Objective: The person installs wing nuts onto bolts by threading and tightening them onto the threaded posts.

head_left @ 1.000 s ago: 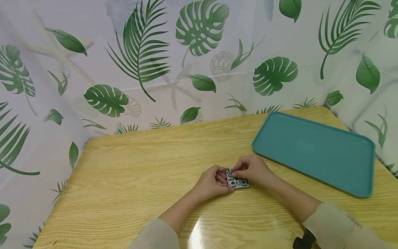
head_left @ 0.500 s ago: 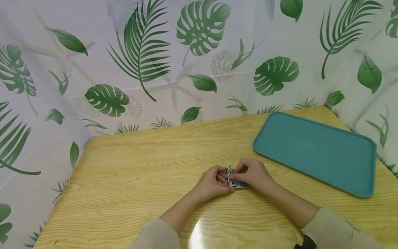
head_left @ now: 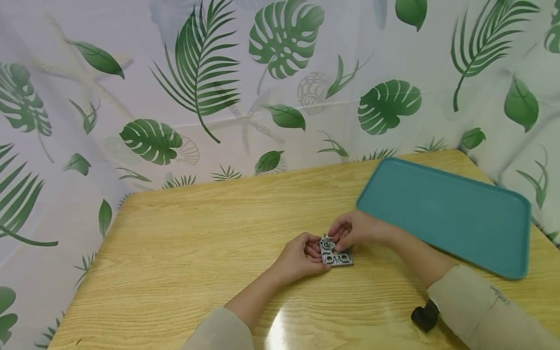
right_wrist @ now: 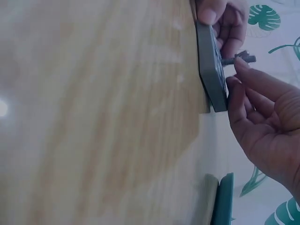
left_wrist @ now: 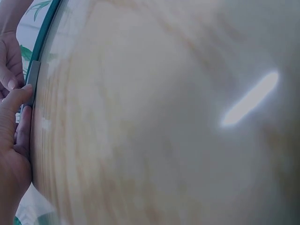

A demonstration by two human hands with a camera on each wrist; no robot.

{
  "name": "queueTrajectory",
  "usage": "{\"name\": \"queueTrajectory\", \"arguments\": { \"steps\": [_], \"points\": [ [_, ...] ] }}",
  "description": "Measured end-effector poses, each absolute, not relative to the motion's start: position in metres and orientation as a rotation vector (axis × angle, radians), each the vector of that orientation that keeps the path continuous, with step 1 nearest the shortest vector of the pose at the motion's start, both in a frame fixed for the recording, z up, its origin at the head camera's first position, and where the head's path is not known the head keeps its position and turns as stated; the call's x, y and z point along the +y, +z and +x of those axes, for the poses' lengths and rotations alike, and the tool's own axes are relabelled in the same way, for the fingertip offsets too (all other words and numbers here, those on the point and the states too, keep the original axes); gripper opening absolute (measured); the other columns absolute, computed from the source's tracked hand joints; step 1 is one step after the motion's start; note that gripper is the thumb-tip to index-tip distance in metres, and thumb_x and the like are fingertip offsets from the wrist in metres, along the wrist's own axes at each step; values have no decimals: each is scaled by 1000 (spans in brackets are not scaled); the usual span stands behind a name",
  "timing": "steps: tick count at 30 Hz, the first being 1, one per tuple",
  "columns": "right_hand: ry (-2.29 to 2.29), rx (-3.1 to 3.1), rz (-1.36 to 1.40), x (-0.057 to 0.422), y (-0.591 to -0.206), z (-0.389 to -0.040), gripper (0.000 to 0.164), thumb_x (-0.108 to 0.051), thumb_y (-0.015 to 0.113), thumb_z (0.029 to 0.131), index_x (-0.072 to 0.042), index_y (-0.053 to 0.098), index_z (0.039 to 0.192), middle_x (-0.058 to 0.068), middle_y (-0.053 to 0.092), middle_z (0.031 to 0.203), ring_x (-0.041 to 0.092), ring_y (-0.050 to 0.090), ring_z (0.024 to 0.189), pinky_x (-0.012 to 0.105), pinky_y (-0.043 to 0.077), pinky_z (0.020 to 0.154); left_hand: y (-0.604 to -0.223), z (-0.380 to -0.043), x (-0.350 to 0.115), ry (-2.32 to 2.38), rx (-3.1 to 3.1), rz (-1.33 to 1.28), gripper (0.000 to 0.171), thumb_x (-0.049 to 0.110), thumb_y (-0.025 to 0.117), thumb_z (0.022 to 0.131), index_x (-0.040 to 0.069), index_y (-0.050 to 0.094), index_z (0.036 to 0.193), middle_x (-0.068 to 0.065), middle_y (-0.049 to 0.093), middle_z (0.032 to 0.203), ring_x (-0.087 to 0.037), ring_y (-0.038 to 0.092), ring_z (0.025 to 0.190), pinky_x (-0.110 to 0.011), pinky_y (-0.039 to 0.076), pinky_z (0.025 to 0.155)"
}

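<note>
I'm counting one flat, squarish grey metal plate (head_left: 339, 262) with holes and grooves, sitting low over the pale wood-grain table (head_left: 197, 233), near the tray; whether it is touching the wood I can't tell. At least two round holes are showing along its near edge. One grey metal threaded screw (right_wrist: 241, 59) is standing up from its far left corner.

Compared with half a second ago, the right hand (head_left: 356, 231) is sitting back from the screw, leaving more of the plate uncovered, and its forearm is now crossing the near edge of the single teal rectangular tray (head_left: 442, 214). The left hand (head_left: 297, 260) and the tray are staying put.

The left hand is gripping the plate's left side, thumb at the near corner and fingers behind. The right hand is reaching in from the right, fingers loosely bent, thumb and index parted, tips just beside the screw; I'm not able to tell whether one is touching it. Two beige sleeves (head_left: 472, 304) are covering the arms, and one black object (head_left: 424, 318) is showing by the right cuff.
</note>
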State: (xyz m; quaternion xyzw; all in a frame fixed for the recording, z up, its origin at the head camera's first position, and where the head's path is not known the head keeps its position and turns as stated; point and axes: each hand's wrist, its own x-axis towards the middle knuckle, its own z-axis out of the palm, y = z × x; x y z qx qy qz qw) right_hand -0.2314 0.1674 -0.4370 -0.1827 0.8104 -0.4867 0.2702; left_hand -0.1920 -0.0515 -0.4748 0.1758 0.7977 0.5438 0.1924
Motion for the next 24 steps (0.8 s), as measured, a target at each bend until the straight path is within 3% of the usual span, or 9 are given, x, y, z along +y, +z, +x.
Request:
{"name": "queueTrajectory", "arguments": {
  "steps": [6, 12, 24],
  "points": [
    [-1251, 2106, -631, 164, -439, -245, 33, 3, 72, 76, 7, 64, 107, 7, 67, 86, 15, 63, 79, 24, 56, 69, -473, -192, -51, 1522, 2236, 501, 59, 10, 82, 71, 1, 52, 122, -3, 59, 94, -6, 59, 81, -16, 55, 73],
    [-1249, 2139, -725, 163, -442, -247, 27, -1, 74, 77, 6, 68, 103, 6, 69, 83, 12, 62, 75, 22, 55, 66, -473, -192, -50, 1518, 2243, 505, 59, 11, 83, 71, 1, 52, 120, -2, 60, 92, -5, 59, 80, -16, 55, 72],
    [-1399, 2391, -414, 156, -449, -218, 16, -11, 74, 81, 2, 71, 90, 6, 71, 80, 10, 60, 67, 22, 52, 57, -475, -192, -51, 1532, 2246, 485, 60, 10, 83, 70, 1, 53, 120, -3, 59, 92, -8, 59, 80, -17, 55, 72]
  ]
}}
